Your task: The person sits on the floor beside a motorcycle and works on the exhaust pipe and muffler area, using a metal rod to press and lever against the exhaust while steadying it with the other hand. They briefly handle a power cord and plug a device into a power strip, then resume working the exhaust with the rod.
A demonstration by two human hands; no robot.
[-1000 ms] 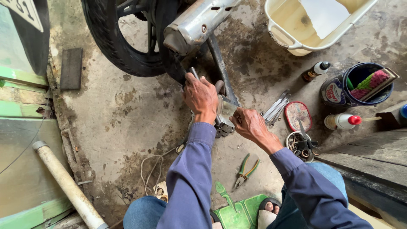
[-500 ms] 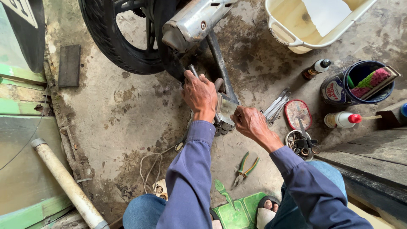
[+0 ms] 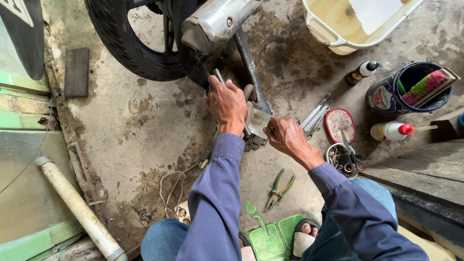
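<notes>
Gripping a metal rod (image 3: 218,77) — left hand (image 3: 227,102), bare concrete floor (image 3: 140,135) alongside.

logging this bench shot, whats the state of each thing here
left hand: closed round a metal handle
right hand: pressing on a metal part
pliers: lying on the floor, untouched
white squeeze bottle: on its side, red cap on
dark bottle: lying tilted, capped
blue can: open, brush inside
cream tub: open
</notes>
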